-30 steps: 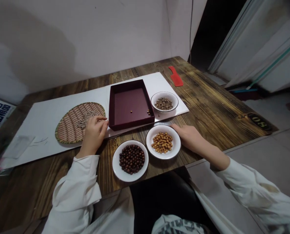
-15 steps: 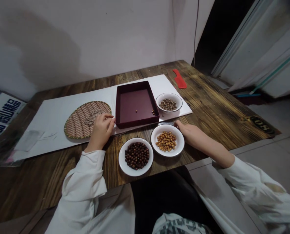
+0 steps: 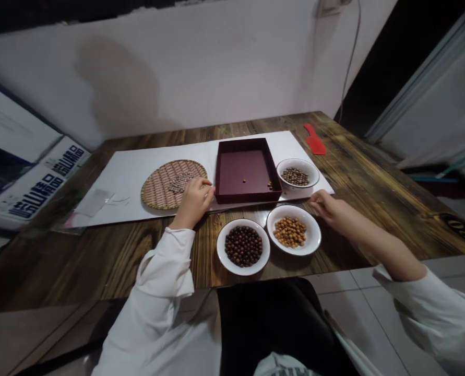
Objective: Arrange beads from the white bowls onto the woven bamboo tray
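Note:
My left hand (image 3: pixel 194 202) rests between the round woven mat (image 3: pixel 157 187) and the maroon box (image 3: pixel 243 197), its fingers loosely curled; what they hold, if anything, is hidden. Several small beads lie in the box. My right hand (image 3: pixel 328 206) is closed just right of the bowl of yellow-brown beads (image 3: pixel 290 232), and anything in its fingers is too small to make out. A bowl of dark brown beads (image 3: pixel 243 246) stands to the left of that one. Behind my right hand is a bowl of greyish-brown beads (image 3: pixel 295 176).
A white board (image 3: pixel 118 167) lies under the mat and box on the wooden table (image 3: pixel 357 172). At the back right lies a red comb (image 3: pixel 315 141). A clear plastic bag (image 3: pixel 95 202) is on the left, near printed boxes (image 3: pixel 40 193).
The view has swung left, so everything appears farther right. My right hand has lifted away from the rim of the yellow-brown bead bowl. My left hand stays beside the box.

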`<state>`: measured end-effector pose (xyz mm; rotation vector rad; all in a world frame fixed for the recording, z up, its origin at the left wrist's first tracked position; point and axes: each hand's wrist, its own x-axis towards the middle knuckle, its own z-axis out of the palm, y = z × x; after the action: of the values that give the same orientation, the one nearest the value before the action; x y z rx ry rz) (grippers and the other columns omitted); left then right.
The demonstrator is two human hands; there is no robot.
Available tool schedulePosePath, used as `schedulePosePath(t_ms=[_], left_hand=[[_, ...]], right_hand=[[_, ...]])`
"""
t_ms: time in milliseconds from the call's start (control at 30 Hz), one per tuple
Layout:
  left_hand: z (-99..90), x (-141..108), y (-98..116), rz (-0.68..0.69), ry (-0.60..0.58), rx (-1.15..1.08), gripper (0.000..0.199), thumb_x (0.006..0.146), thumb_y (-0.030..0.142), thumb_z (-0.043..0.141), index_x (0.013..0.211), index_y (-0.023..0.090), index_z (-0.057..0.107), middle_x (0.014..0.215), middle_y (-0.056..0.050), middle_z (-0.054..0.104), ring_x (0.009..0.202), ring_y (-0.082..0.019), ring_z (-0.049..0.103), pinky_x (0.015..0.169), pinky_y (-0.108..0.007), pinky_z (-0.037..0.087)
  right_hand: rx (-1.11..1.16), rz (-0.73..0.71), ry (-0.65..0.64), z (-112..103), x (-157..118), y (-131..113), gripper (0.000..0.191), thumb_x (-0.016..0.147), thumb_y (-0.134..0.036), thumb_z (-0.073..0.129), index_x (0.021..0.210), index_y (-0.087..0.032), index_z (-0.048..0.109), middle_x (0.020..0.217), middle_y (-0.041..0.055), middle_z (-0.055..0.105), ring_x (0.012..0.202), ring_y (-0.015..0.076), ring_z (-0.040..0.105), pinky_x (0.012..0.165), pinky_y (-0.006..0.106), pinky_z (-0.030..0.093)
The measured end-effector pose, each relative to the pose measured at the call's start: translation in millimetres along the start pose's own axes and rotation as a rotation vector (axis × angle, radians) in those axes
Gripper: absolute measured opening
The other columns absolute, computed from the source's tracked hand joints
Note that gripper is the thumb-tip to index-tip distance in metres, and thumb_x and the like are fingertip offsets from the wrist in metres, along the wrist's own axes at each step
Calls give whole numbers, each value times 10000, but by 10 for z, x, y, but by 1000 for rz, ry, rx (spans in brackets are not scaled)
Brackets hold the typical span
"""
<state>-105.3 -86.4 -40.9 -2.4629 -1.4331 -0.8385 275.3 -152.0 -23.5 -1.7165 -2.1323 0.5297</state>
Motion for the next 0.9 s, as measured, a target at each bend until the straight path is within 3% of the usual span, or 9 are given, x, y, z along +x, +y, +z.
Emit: schedulePosePath(t_ms=[167, 300, 400, 500, 567, 700, 900], left_hand=[[-41, 17, 66, -3, -23, 16, 280, 991, 266, 447, 838, 167, 660, 968, -81, 635, 959, -220, 536, 888, -358, 434], [-59, 22, 100, 24, 10, 30, 345, 1000, 274, 423, 739, 174, 625, 822, -67, 617, 822, -198, 544, 779, -326, 421], [-57, 14, 113, 107, 13, 4, 400, 1006, 285, 407, 672, 180, 601, 712, -51, 617, 727, -177, 563, 719, -313, 403], [-25, -7, 118, 159, -38, -8, 419, 996, 312, 429, 649, 180, 622, 624, -45, 630, 611, -157, 572, 639, -300, 377], [5, -24, 117, 157, -45, 6, 414, 987, 345, 451, 676, 175, 666, 599, -57, 648, 552, -157, 572, 583, -295, 351], [42, -45, 117, 156, -49, 23, 412, 989, 361, 439, 769, 177, 736, 651, -87, 707, 540, -173, 613, 552, -288, 358], [29, -33, 126, 176, -63, 42, 362, 975, 370, 471, 900, 187, 773, 785, -107, 762, 616, -189, 683, 577, -281, 403]], right_hand=[[126, -127, 119, -178, 201, -471, 238, 910, -456, 437, 882, -220, 452, 624, 0, 500, 540, 157, 431, 560, 294, 351], [503, -181, -108, -151, 473, -1017, 160, 941, -382, 431, 896, -229, 438, 570, -57, 380, 504, 117, 326, 504, 257, 284], [627, -163, -236, -36, 761, -1398, 97, 945, -291, 440, 874, -233, 408, 571, -73, 338, 483, 97, 289, 485, 241, 246], [566, -209, -235, 129, 1070, -1719, 109, 945, -229, 438, 843, -218, 403, 575, -67, 365, 501, 94, 323, 508, 234, 291], [408, -279, -213, 256, 1242, -1911, 87, 936, -200, 463, 851, -197, 444, 644, -34, 450, 565, 103, 403, 558, 238, 344], [238, -343, -215, 540, 1461, -2231, 50, 937, -162, 496, 891, -155, 515, 760, 17, 564, 675, 120, 476, 639, 245, 379], [155, -355, -254, 949, 1715, -2417, 153, 951, -136, 517, 1071, -83, 597, 982, 99, 666, 885, 162, 585, 821, 300, 460]])
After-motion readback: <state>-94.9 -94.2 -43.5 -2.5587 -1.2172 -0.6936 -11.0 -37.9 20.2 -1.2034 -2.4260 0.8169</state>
